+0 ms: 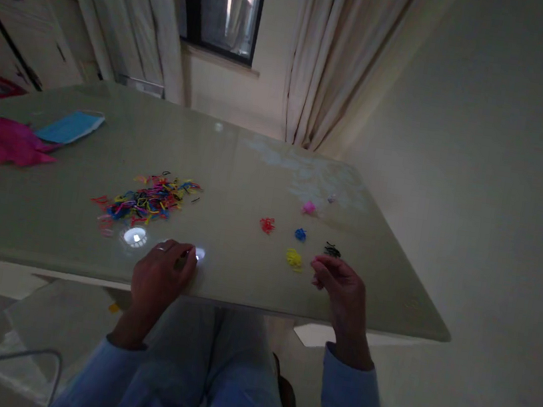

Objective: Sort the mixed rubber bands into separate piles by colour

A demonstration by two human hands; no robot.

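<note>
My left hand (163,276) rests near the table's front edge, its fingers curled in and the thumb against the index finger. Whatever lies between those fingers, if anything, is hidden. Beyond it spreads a mixed pile of small coloured bands (153,199), which look like little rubber bands. My right hand (342,293) is pinched closed just in front of a small black pile (332,250); anything in the pinch is too small to make out. Around it lie a yellow pile (294,259), a blue pile (300,234), a red pile (267,224) and a pink pile (308,207).
A pale, glossy table (227,265) spans the view, with a wall close on its right. At the back left lie a blue face mask (71,127) and a crumpled pink wrapper (20,143). A tiny whitish bit (331,198) sits behind the pink pile.
</note>
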